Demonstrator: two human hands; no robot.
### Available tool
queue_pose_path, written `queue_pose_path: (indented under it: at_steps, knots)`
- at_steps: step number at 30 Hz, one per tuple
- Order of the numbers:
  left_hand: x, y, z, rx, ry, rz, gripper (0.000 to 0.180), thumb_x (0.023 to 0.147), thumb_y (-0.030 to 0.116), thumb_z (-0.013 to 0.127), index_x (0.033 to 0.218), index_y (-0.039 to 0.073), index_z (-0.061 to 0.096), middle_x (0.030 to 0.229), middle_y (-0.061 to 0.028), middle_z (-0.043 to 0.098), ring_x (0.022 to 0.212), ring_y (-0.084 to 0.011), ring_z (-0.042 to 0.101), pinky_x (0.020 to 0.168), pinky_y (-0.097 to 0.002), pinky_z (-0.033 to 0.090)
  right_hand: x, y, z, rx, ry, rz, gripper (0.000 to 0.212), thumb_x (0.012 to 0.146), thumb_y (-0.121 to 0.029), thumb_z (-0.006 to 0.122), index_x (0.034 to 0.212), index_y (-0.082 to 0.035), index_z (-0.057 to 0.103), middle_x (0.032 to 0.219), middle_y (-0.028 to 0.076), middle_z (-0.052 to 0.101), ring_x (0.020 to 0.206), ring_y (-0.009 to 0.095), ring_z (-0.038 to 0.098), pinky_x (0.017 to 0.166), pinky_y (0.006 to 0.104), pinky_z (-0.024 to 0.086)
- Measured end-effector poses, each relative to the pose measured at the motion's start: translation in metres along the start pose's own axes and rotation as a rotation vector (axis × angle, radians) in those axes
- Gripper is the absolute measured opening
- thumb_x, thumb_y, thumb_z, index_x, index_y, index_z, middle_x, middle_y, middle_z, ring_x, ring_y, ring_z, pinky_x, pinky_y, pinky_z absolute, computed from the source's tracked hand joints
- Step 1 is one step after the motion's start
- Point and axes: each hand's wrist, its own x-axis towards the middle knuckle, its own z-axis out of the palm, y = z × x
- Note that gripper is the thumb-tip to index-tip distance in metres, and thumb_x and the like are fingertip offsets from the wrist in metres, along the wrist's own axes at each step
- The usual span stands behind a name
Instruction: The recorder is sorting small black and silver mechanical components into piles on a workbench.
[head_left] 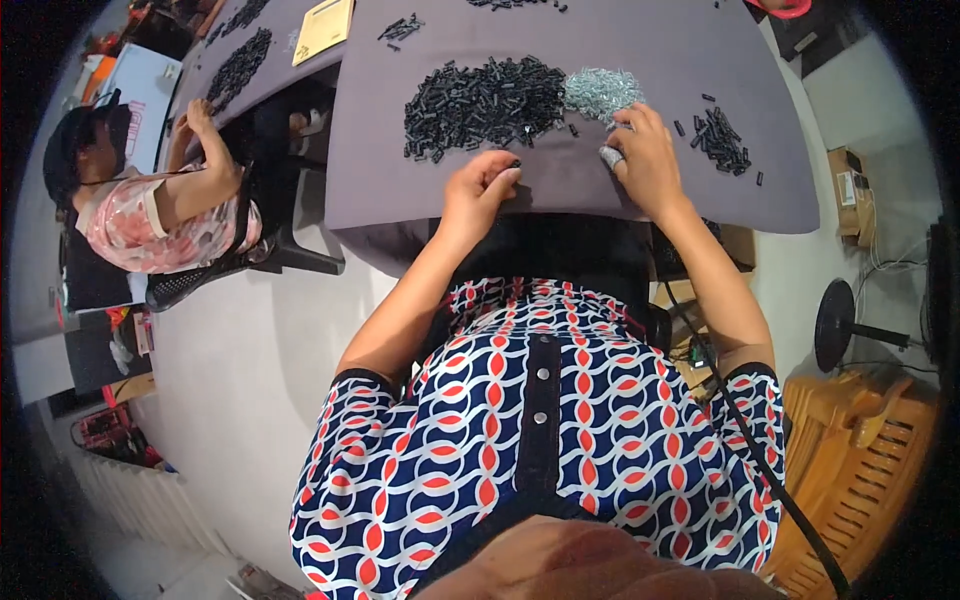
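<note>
Left hand (482,187) pinches small black piece (517,164) over surface (385,190), near black pile (485,105). Right hand (648,158) curls at near edge of silver pile (603,88); cannot tell whether gripping. Best: steady left pinch, light right touch, piles kept unmixed.

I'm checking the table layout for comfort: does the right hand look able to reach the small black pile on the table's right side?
Probably yes: the right hand is just left of the small black pile, and only grey cloth and a stray black piece show between them.
</note>
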Motion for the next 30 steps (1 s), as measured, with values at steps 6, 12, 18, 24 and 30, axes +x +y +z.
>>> queue_pose_path:
  at_steps: [6, 12, 18, 24, 30]
  knots:
    - [0.004, 0.001, -0.007, -0.184, -0.039, -0.085, 0.016, 0.093, 0.009, 0.067, 0.107, 0.001, 0.065, 0.081, 0.0014, 0.064, 0.069, -0.0058, 0.060, 0.062, -0.0210, 0.049, 0.015, -0.006, -0.004, -0.021, -0.031, -0.028, 0.016, 0.072, -0.001, 0.071, 0.086, -0.003, 0.064, 0.111, 0.012, 0.060, 0.113, 0.033, 0.053, 0.091, 0.0467, 0.044]
    - [0.003, 0.000, -0.006, -0.058, -0.072, -0.061, 0.013, 0.092, 0.008, 0.068, 0.103, 0.002, 0.067, 0.080, 0.0019, 0.064, 0.068, -0.0054, 0.059, 0.063, -0.0211, 0.049, 0.019, -0.050, -0.006, 0.640, -0.228, 0.023, 0.016, 0.083, -0.003, 0.064, 0.097, -0.001, 0.058, 0.083, 0.011, 0.062, 0.075, 0.020, 0.061, 0.071, 0.0323, 0.049]
    - [-0.005, 0.011, 0.009, 0.031, -0.108, -0.002, 0.012, 0.090, 0.006, 0.069, 0.101, 0.002, 0.067, 0.074, 0.0036, 0.060, 0.066, -0.0049, 0.055, 0.061, -0.0212, 0.045, 0.018, -0.061, 0.005, 0.735, -0.322, 0.049, 0.013, 0.082, -0.006, 0.067, 0.092, 0.000, 0.061, 0.075, 0.007, 0.062, 0.069, 0.013, 0.058, 0.063, 0.0304, 0.047]
    - [-0.016, 0.008, 0.010, 0.117, -0.214, -0.027, 0.015, 0.092, 0.004, 0.067, 0.107, 0.002, 0.067, 0.080, 0.0031, 0.063, 0.069, -0.0044, 0.054, 0.062, -0.0211, 0.046, 0.006, -0.056, 0.005, 0.741, -0.394, 0.032, 0.013, 0.082, -0.006, 0.070, 0.090, 0.000, 0.062, 0.073, 0.005, 0.063, 0.065, 0.012, 0.056, 0.061, 0.0291, 0.046]
    - [-0.023, 0.014, 0.013, 0.207, -0.356, 0.016, 0.016, 0.091, 0.002, 0.066, 0.107, 0.001, 0.067, 0.086, -0.0004, 0.065, 0.071, -0.0070, 0.056, 0.064, -0.0224, 0.047, -0.006, -0.034, 0.020, 1.192, -0.673, 0.234, 0.013, 0.080, -0.007, 0.074, 0.086, -0.004, 0.062, 0.071, -0.001, 0.061, 0.066, 0.007, 0.058, 0.055, 0.0244, 0.044]
